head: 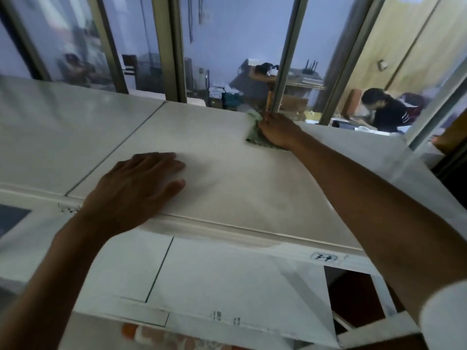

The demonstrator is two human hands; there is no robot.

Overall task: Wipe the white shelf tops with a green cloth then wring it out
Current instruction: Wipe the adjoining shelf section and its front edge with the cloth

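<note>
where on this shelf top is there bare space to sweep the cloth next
Bare: the white shelf top between the left hand and the right hand on the green cloth, and the panel left of the seam. Crowded: the far edge by the window post.

The shelf top (pixel 227 178) is white with a faint grey, dusty cast, and a thin dark seam line (pixel 113 150) splits it from the paler white panel on its left. The cloth (pixel 255 130) is a muted light green. A white oval label (pixel 325 257) on the shelf's front edge carries dark handwritten digits. The window frames (pixel 177 46) are dull olive-bronze. The wall panelling (pixel 417 34) at the right is yellowish wood-grain.
</note>
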